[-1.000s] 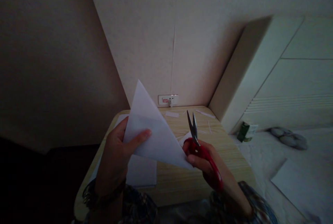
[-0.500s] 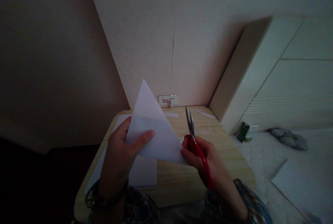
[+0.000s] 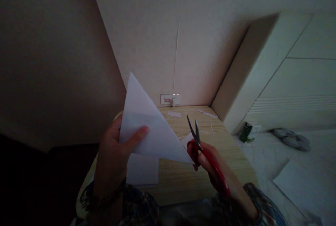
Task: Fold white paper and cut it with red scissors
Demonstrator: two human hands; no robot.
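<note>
left hand (image 3: 111, 161) pinching folded paper triangle (image 3: 149, 131), right hand (image 3: 214, 164) gripping red scissors (image 3: 203, 150), blades parted

The folded paper (image 3: 149, 128) is white, the scissors (image 3: 207, 156) have red handles and grey blades, the worktop (image 3: 210, 170) is light wood with fine grain, and the box (image 3: 246, 132) is green.
</note>
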